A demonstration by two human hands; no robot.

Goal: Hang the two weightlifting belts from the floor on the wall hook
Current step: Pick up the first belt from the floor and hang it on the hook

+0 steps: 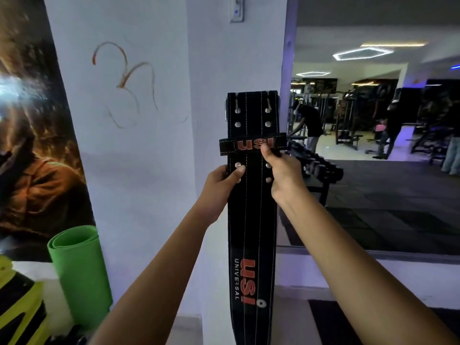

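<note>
Matt black suede-like belt (shiny metal rivets, white stitching).

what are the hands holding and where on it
Both hands grip one black weightlifting belt near its buckle end: left hand on its left edge, right hand at the keeper loop.

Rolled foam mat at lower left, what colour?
Bright green, a plain rolled foam mat standing upright against the white wall; head view.

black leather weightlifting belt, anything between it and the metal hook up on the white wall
Nothing visible does. The black leather weightlifting belt, held upright by the left hand and right hand, has only bare white wall between its top end and the metal wall hook above.
</note>
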